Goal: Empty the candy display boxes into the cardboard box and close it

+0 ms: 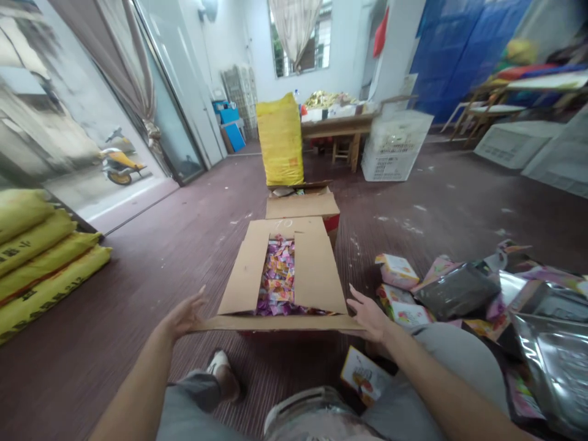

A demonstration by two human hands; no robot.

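A brown cardboard box (320, 269) stands on the floor in front of me. Its side flaps are folded inward, with a gap between them. Through the gap show many small purple and orange wrapped packets (279, 269). The near flap (275, 322) sticks out toward me. At this flap's left end is my left hand (184, 313), touching it with fingers stretched and apart. My right hand (369, 313) touches the right end, its fingers also extended. Parts of both hands near the cardboard edge are hidden.
Another open carton (301, 206) stands just behind the box, before a yellow sack (280, 141). Small printed cartons (399, 272) and silvery plastic trays (459, 291) are heaped at right. Yellow sacks (41, 263) are stacked at left. White crates (395, 147) stand by a wooden table (340, 127).
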